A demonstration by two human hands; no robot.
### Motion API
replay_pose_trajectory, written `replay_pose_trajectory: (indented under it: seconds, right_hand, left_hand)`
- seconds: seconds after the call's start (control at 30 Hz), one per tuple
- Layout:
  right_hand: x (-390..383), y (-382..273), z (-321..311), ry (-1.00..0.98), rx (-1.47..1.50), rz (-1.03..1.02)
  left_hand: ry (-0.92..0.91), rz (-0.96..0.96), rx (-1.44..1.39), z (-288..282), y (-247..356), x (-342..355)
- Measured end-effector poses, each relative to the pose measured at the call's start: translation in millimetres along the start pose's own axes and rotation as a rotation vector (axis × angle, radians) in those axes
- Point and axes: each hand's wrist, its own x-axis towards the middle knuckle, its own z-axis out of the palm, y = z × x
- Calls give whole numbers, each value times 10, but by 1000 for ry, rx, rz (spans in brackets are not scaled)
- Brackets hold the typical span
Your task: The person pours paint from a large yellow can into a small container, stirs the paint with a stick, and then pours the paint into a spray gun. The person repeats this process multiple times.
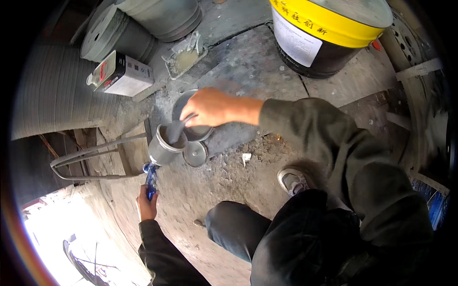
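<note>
My left hand point(147, 204) is wrapped round a blue, shiny-metal tool point(151, 181) that looks like a spray gun. Right above it, a grey cup point(164, 153) tilts with its mouth open, apparently joined to the tool. Over the cup, my right hand point(207, 107) pinches a grey flat stirring stick point(176, 130), whose lower end dips inside the cup. What the cup holds looks grey, but its depth is hidden. Beside the cup lies a round grey lid point(195, 153). A larger round grey pan point(202, 135) sits partly behind my right hand.
A big black and yellow drum point(329, 43) stands at the far right. Toward the far left are a rectangular metal can point(125, 75), a messy clear tub point(183, 62) and grey buckets point(117, 35). A bent metal frame point(95, 155) sticks out at left. My shoe point(292, 181) rests near right.
</note>
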Motion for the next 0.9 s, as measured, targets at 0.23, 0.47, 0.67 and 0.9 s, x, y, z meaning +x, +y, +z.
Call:
replay_pose_trajectory:
  seconds: [0.23, 0.47, 0.67, 0.9]
  right_hand:
    - [307, -52, 310, -97, 223, 244]
    - [407, -202, -345, -303, -34, -26]
    - [301, -175, -729, -131, -455, -202]
    - [-132, 271, -568, 88, -486, 32]
  left_hand:
    - [75, 54, -43, 68, 376, 118]
    - [49, 30, -110, -56, 267, 79]
    - [18, -15, -148, -44, 136, 104]
    - [339, 68, -52, -235, 512, 217]
